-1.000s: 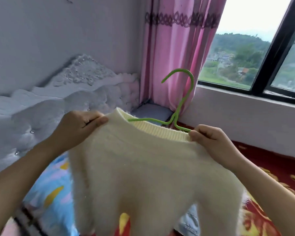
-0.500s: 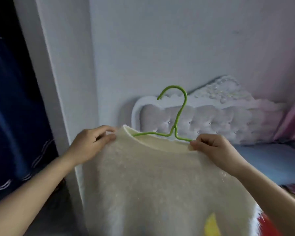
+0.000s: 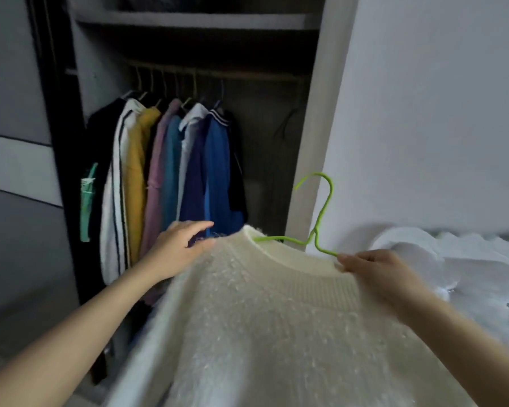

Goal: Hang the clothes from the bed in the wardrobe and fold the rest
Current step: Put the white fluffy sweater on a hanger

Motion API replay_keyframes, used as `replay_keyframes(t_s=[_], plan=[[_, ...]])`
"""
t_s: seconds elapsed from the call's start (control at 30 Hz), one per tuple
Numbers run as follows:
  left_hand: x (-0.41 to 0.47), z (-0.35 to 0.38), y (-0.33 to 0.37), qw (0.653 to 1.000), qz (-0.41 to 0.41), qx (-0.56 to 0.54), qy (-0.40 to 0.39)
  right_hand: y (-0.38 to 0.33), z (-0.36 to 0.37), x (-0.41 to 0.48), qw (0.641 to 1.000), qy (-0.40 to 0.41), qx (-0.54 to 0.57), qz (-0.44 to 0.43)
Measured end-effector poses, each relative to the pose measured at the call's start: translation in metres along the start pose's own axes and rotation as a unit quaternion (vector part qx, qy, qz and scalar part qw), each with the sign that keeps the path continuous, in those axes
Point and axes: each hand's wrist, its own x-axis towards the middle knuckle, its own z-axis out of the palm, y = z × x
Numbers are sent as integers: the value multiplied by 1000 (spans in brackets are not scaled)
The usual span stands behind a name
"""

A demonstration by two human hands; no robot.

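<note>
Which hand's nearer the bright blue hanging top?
Left. Left hand is beside the hem of the bright blue hanging top; right hand pinches the cream fuzzy sweater, to its right.

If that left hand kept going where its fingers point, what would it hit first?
Probably the blue garment hanging in the wardrobe; the left hand looks close to its hem, though depth is unclear.

a fluffy cream sweater (image 3: 276, 333) fills 6 o'clock, on a green hanger (image 3: 323, 212) whose hook stands at 3 o'clock. the right hand (image 3: 376, 271) pinches its collar at 4 o'clock. the left hand (image 3: 177, 248) lies straight-fingered on its shoulder at 8 o'clock. clothes (image 3: 171, 171) hang in the open wardrobe (image 3: 303, 160) at 10 o'clock.
</note>
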Motion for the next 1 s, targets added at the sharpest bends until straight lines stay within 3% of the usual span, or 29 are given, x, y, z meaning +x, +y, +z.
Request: replay_keyframes(t_s=[0.2, 0.37, 0.43, 0.53, 0.6, 0.8, 1.0], plan=[[32, -45, -72, 993, -5, 119, 22, -52, 55, 32, 993, 34, 53, 96], [82, -56, -103, 985, -2, 170, 14, -92, 77, 49, 969, -13, 191, 155], [102, -52, -104, 984, 2, 176, 22, -106, 90, 61, 981, 15, 167, 103], [136, -46, -105, 979, 17, 202, 29, -124, 108, 90, 995, 93, 38, -26], [166, -49, -104, 973, 30, 227, 38, -136, 118, 117, 993, 92, 22, -76], [257, -78, -103, 963, 38, 253, 86, -166, 155, 206, 982, 84, 102, -132], [317, -82, -112, 955, 53, 268, 115, -194, 177, 285, 977, 119, 85, -157]])
